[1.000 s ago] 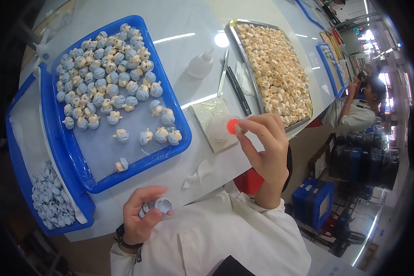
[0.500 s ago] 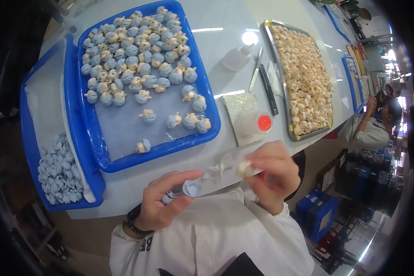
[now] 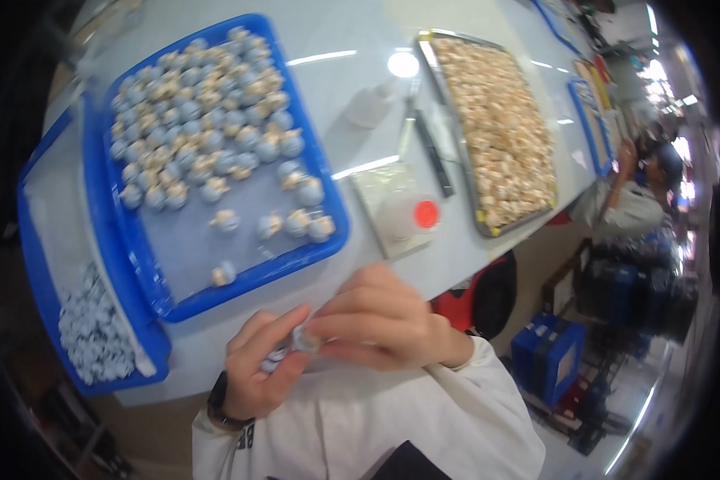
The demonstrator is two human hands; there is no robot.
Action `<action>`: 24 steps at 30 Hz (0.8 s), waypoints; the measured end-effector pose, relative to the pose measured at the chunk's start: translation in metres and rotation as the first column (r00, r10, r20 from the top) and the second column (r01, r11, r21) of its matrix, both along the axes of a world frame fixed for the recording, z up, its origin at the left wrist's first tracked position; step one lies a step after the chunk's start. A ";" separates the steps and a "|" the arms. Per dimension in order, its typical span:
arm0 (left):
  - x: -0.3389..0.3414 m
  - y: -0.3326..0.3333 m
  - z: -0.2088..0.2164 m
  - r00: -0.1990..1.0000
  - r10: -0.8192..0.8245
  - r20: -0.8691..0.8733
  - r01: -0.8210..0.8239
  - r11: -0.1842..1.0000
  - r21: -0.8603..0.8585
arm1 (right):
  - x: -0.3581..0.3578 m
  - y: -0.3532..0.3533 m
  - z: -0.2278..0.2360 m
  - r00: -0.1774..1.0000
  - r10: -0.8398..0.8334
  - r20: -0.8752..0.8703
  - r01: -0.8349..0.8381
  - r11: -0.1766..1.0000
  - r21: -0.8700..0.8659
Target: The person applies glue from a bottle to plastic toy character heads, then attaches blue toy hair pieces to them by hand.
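Note:
My left hand (image 3: 252, 370) is closed around a small hollow pale blue moulded piece (image 3: 304, 342), held between thumb and forefinger. More pale blue pieces (image 3: 274, 358) show lower in that palm. Against the held piece my right hand (image 3: 388, 320) is pinched, its fingertips meeting those of my left. The small cream piece seen there earlier is now hidden by the fingers. Nearest to both hands is a blue tray (image 3: 248, 298), holding many small rounded cream-and-blue assembled pieces (image 3: 224, 274), sparser toward its near end.
At left, another blue tray (image 3: 148, 356) holds a heap of loose pale blue pieces (image 3: 96, 336). A metal tray (image 3: 488, 228) of cream pieces stands right. Between lie a red-capped bottle (image 3: 412, 216), a clear bottle (image 3: 368, 108) and a black pen-like tool (image 3: 434, 156). Someone sits further right.
My right hand has moved left with the cream piece, from apart to touching the blue piece in my left hand. The whole view has shifted slightly.

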State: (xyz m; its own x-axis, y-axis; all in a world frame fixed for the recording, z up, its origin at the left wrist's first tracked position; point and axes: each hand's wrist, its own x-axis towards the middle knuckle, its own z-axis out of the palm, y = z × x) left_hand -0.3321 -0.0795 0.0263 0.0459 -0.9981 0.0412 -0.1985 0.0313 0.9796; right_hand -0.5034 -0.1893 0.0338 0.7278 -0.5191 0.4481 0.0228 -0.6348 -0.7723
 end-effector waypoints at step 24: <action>-0.002 0.004 -0.011 0.988 0.031 -0.154 -0.011 0.991 0.130 | 0.002 0.017 -0.013 0.988 -0.006 0.152 0.047 0.963 -0.267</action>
State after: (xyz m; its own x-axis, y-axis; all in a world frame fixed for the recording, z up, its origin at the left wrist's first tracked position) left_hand -0.3343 -0.0752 0.0150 0.0627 -0.9933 -0.0969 -0.0425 -0.0996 0.9941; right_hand -0.5014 -0.1725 0.0209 0.6300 -0.3825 0.6759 0.1047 -0.8205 -0.5619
